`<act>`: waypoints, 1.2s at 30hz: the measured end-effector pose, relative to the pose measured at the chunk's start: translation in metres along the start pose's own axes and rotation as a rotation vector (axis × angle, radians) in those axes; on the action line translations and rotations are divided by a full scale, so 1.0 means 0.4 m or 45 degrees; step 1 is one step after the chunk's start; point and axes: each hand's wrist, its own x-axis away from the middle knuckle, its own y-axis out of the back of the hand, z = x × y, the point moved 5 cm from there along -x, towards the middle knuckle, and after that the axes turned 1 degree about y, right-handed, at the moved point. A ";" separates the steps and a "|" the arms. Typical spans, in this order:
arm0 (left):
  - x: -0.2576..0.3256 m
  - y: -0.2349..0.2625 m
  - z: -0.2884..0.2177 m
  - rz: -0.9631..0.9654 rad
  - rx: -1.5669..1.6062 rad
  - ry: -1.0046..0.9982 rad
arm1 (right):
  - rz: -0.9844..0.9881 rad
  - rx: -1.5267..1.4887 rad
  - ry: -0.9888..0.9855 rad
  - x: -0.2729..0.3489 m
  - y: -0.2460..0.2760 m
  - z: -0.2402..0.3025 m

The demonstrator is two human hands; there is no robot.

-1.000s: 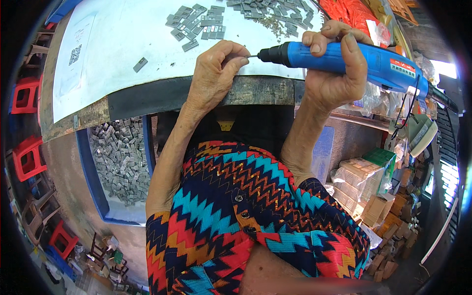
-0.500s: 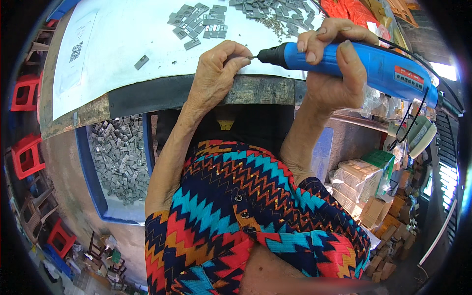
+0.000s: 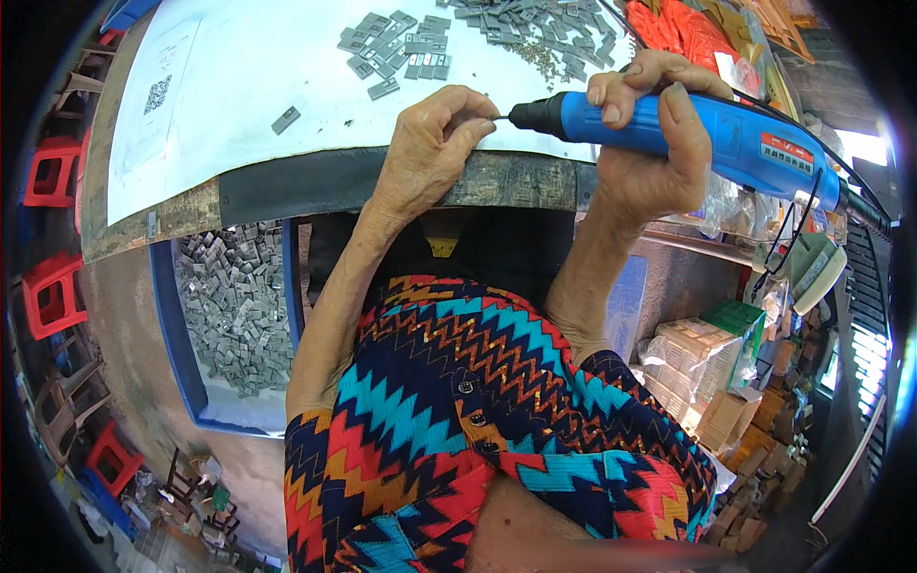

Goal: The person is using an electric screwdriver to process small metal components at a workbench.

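Note:
In my right hand (image 3: 659,143) is a blue electric screwdriver (image 3: 731,143) with a black nose, held level and pointing left. Its thin bit reaches the fingertips of my left hand (image 3: 435,148), which are pinched together just above the table's front edge. What the left fingers grip is mostly hidden and too small to name. Beyond my hands, small grey rectangular parts (image 3: 396,46) lie grouped on the white-covered table (image 3: 248,67). A single grey part (image 3: 286,119) sits apart on the left.
A larger heap of grey parts (image 3: 583,33) with tiny screws (image 3: 543,59) lies at the back right. Below the table's left side stands a blue bin (image 3: 181,372) full of similar pieces. Red stools (image 3: 53,291) are at far left, cartons (image 3: 726,420) at lower right. A cord trails from the screwdriver.
The view has shifted slightly. A little more of the bit shows between the screwdriver's nose and my left fingertips. Both hands keep their grip.

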 end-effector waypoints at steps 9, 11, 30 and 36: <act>0.005 0.033 -0.019 -0.005 -0.061 -0.044 | -0.050 -0.037 -0.006 -0.008 0.019 0.014; 0.005 0.077 -0.021 -0.232 -0.247 -0.152 | -0.050 -0.049 -0.014 -0.006 0.031 0.012; -0.010 0.158 0.028 -0.361 -1.040 -0.175 | 0.002 0.077 -0.088 0.005 0.027 -0.011; -0.011 0.160 0.027 -0.307 -0.866 -0.171 | 0.064 0.084 -0.118 -0.013 -0.004 -0.063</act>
